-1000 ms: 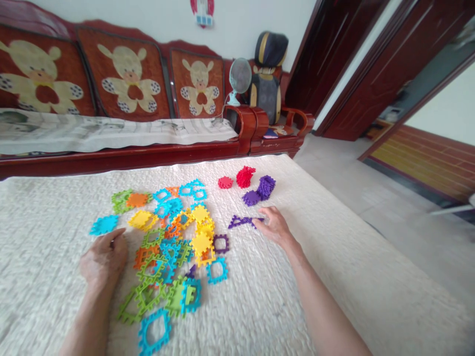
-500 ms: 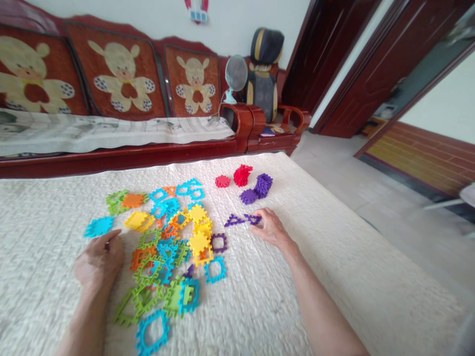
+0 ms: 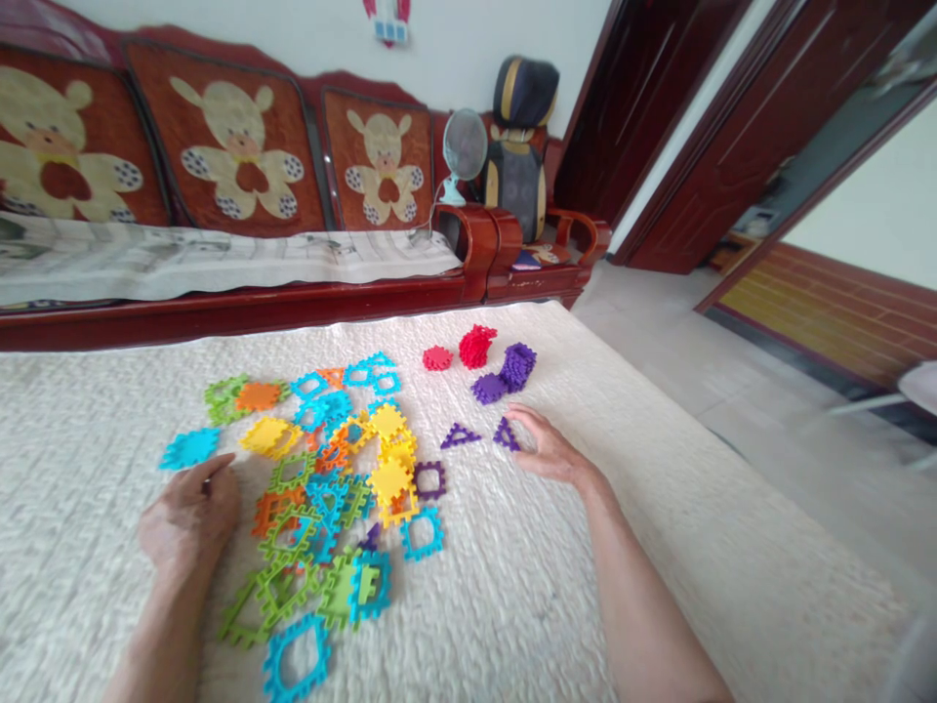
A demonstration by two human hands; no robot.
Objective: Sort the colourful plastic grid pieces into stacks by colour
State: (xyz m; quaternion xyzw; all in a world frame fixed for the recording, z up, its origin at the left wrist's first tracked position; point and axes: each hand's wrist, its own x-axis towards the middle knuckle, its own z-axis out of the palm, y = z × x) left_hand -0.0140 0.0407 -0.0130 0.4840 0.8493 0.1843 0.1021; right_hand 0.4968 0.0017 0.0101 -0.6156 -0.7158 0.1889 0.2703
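Observation:
My right hand point(image 3: 549, 449) has its thumb and forefinger at the edges of a small purple triangle frame point(image 3: 505, 435), which is between their tips near the cloth. Just left of it lies a second purple triangle frame point(image 3: 461, 435). My left hand point(image 3: 191, 513) rests on the cloth with its fingers curled in, a ring on one; nothing shows in it. Close to its knuckles is a blue square tile point(image 3: 190, 448). Between my hands spreads a loose heap of notched pieces, with yellow tiles point(image 3: 390, 480), green frames point(image 3: 293, 472) and a blue square frame point(image 3: 298, 659).
Beyond my right hand are purple tiles point(image 3: 519, 365) in a leaning stack, red tiles point(image 3: 477, 347) and a flat pink-red tile point(image 3: 437, 358). A cream quilted cloth point(image 3: 498, 605) covers the table. Behind it stand a wooden sofa point(image 3: 293, 310) and a small fan point(image 3: 464, 146).
The purple triangle at my right hand has turned and shifted slightly right, away from the other triangle. My right thumb and forefinger are spread wider. My left hand stays nearly in place.

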